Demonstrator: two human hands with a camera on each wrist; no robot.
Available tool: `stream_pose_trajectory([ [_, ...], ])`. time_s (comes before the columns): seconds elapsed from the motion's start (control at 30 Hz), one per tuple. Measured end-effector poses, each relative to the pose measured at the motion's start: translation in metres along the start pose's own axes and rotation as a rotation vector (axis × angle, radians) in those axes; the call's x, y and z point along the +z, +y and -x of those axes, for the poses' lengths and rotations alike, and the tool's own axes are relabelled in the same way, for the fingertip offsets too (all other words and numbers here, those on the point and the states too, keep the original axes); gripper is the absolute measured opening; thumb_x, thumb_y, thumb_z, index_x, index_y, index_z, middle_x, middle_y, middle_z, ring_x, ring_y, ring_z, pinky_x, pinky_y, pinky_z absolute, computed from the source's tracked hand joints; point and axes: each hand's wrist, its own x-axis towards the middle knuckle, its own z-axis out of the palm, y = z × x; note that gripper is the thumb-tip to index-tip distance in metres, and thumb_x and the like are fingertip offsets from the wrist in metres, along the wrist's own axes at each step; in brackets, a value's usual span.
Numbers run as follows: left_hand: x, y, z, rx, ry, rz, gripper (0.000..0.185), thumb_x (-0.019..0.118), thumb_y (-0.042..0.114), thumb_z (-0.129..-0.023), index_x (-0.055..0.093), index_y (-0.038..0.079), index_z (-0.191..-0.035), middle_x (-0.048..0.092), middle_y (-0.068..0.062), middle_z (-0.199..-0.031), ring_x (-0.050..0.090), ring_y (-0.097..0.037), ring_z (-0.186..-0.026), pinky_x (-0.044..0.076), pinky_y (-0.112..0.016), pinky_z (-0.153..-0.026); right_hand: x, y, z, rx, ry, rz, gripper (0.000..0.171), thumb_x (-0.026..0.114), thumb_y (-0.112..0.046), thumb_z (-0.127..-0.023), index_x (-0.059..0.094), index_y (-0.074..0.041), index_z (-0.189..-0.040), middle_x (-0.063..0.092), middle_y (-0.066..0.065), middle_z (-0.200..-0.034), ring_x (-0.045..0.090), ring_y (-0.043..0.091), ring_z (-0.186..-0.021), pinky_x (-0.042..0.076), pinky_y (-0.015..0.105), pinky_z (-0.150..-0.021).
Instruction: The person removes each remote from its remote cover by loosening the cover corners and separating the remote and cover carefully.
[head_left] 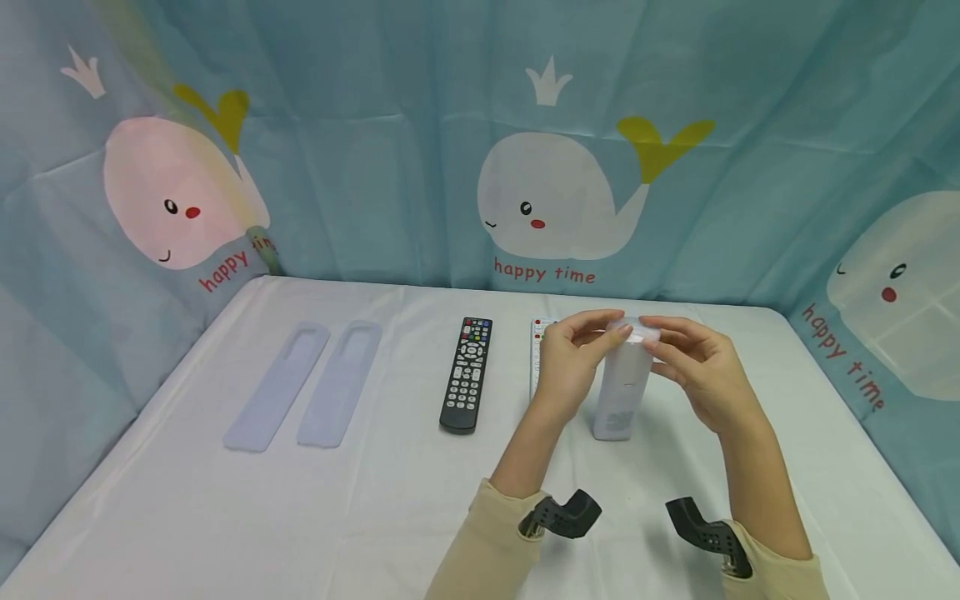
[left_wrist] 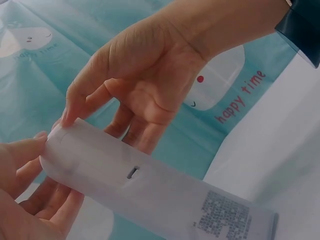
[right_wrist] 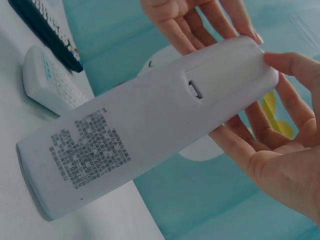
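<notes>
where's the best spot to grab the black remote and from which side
By its long edges near the middle, coming from straight above. The black remote lies flat and button-side up on the white table, long and narrow, so thumb and fingers should span its width. Bare cloth lies along both edges: the nearer sleeve is well off to its left, the white remote off to its right.

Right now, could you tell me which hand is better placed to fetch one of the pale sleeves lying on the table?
Probably the left hand: the sleeves lie on its side, beyond the black remote.
</notes>
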Motion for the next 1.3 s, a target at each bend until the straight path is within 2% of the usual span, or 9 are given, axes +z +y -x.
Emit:
stream_pose_trajectory([
  [0.2,0.000,-0.001,0.000,0.002,0.021,-0.007,0.023,0.077,0.009,-0.097,0.078,-0.001,-0.117,0.076,-0.009,-0.117,0.068,-0.006,-0.095,0.060,-0.023,-0.087,0.000,0.000,0.000,0.020,0.000,0.031,0.029,0.063,-0.003,-0.105,0.075,-0.019,-0.126,0.068,-0.002,-0.110,0.064,0.011,-0.103,0.061,0.022,-0.085],
  [0.3,-0.001,-0.002,-0.001,0.006,0.018,0.008,0.023,0.077,0.009,-0.097,0.077,-0.002,-0.117,0.076,-0.011,-0.115,0.068,-0.006,-0.094,0.060,-0.023,-0.088,0.001,0.001,0.000,0.022,0.032,0.037,0.023,0.063,-0.003,-0.105,0.074,-0.018,-0.118,0.068,-0.003,-0.106,0.065,0.010,-0.099,0.062,0.022,-0.082],
  [0.43,-0.001,-0.004,-0.002,0.014,0.008,0.030,0.022,0.077,0.007,-0.097,0.077,-0.003,-0.116,0.076,-0.012,-0.114,0.068,-0.005,-0.093,0.060,-0.023,-0.088,0.006,0.001,-0.001,-0.034,0.088,0.051,0.020,0.063,0.002,-0.103,0.073,-0.015,-0.102,0.069,-0.003,-0.101,0.068,0.009,-0.093,0.063,0.022,-0.077],
  [0.63,-0.003,-0.004,-0.001,0.012,-0.003,0.024,0.020,0.078,0.007,-0.095,0.079,-0.002,-0.114,0.078,-0.010,-0.112,0.067,-0.004,-0.092,0.059,-0.021,-0.085,0.013,-0.002,-0.002,-0.093,0.179,0.088,0.013,0.063,0.001,-0.103,0.071,-0.003,-0.093,0.070,-0.005,-0.098,0.070,0.008,-0.090,0.062,0.021,-0.072],
  [0.73,-0.003,-0.003,-0.001,0.014,-0.017,0.013,0.020,0.079,0.007,-0.095,0.079,-0.002,-0.114,0.078,-0.010,-0.112,0.068,-0.004,-0.092,0.059,-0.021,-0.084,0.014,-0.003,-0.002,-0.106,0.207,0.111,0.016,0.062,0.000,-0.103,0.069,0.000,-0.089,0.070,-0.005,-0.094,0.069,0.007,-0.087,0.062,0.020,-0.071],
  [0.97,-0.003,-0.001,0.000,0.022,-0.041,0.006,0.021,0.078,0.006,-0.096,0.079,-0.003,-0.114,0.078,-0.011,-0.114,0.068,-0.004,-0.093,0.058,-0.021,-0.084,0.013,-0.004,-0.001,-0.151,0.204,0.145,0.023,0.059,0.000,-0.105,0.069,-0.009,-0.086,0.067,-0.005,-0.093,0.068,0.007,-0.087,0.061,0.018,-0.074],
  [1.17,-0.005,-0.002,0.000,0.021,-0.063,0.009,0.021,0.077,0.006,-0.096,0.079,-0.003,-0.115,0.078,-0.012,-0.115,0.068,-0.004,-0.092,0.059,-0.021,-0.085,0.013,-0.003,-0.002,-0.165,0.215,0.159,0.027,0.056,0.002,-0.106,0.066,-0.010,-0.084,0.064,-0.005,-0.089,0.064,0.007,-0.085,0.060,0.016,-0.075],
  [1.3,-0.006,-0.001,0.000,0.019,-0.078,0.003,0.022,0.076,0.006,-0.097,0.078,-0.002,-0.117,0.077,-0.012,-0.116,0.068,-0.004,-0.093,0.059,-0.021,-0.087,0.014,-0.003,-0.003,-0.162,0.209,0.128,0.026,0.053,0.002,-0.107,0.063,-0.009,-0.086,0.061,-0.005,-0.087,0.060,0.007,-0.084,0.059,0.016,-0.075],
])
